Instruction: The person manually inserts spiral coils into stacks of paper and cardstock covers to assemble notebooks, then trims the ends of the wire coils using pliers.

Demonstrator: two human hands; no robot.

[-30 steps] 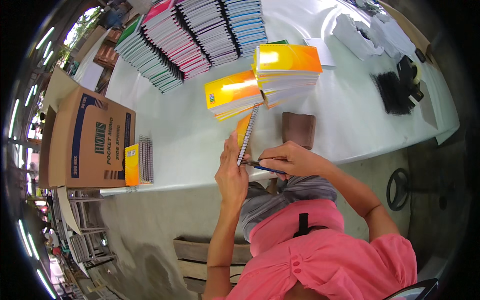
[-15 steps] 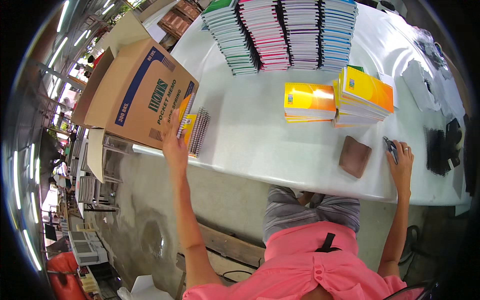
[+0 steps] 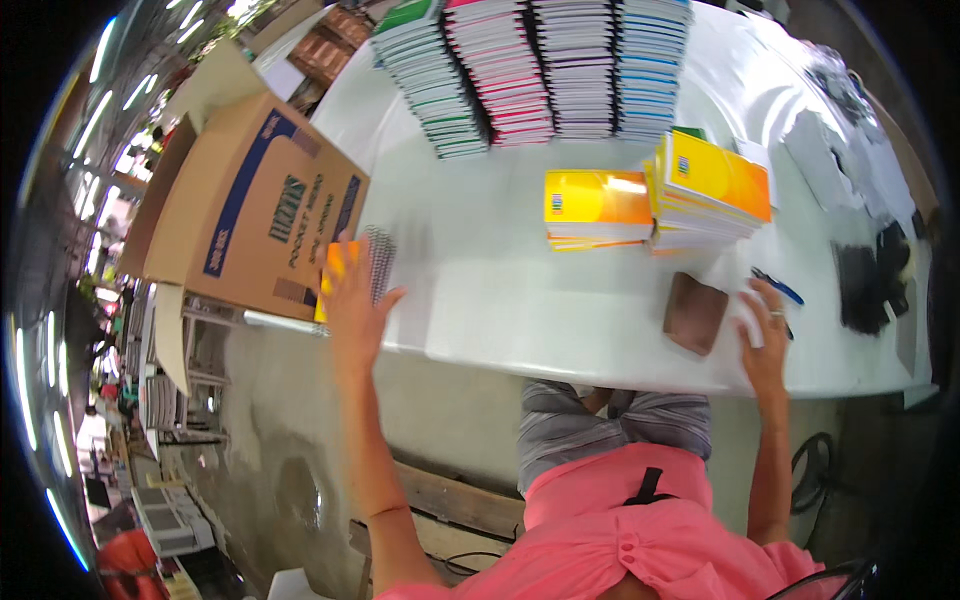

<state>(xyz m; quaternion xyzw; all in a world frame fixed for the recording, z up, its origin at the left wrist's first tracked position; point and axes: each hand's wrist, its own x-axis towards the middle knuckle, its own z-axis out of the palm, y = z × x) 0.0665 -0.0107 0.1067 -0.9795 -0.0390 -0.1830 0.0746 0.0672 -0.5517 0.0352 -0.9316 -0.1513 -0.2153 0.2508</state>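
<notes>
The person in the pink shirt sits at the near edge of a white worktop (image 3: 500, 290), arms spread wide. The left hand (image 3: 352, 300) is stretched out to the left end of the worktop, fingers splayed and released, lying over a yellow spiral-bound notebook (image 3: 335, 272) that sits beside another spiral-bound notebook (image 3: 380, 262) showing its wire coil; the motion blur there makes it hard to tell whether the palm actually presses on the cover. These notebooks lie right against a big brown cardboard box (image 3: 250, 215) with blue print, which stands tilted at the left corner, its flaps open. Over on the right, the right hand (image 3: 762, 330) rests flat near the front edge, fingers loose and not clenched, with a blue pen (image 3: 778, 288) just beside or under the fingertips; I cannot tell if it is pinched. Just left of that hand lies a small brown wallet-like pad (image 3: 696, 312). Farther in, toward the middle, stand two stacks of yellow-orange notebooks (image 3: 598, 208), the right-hand stack (image 3: 712, 190) taller and fanned askew. Along the far edge run four tall rows of spiral notebooks (image 3: 540, 65) with green, pink, dark and blue edges. Black items (image 3: 868, 285) lie at the far right end.
</notes>
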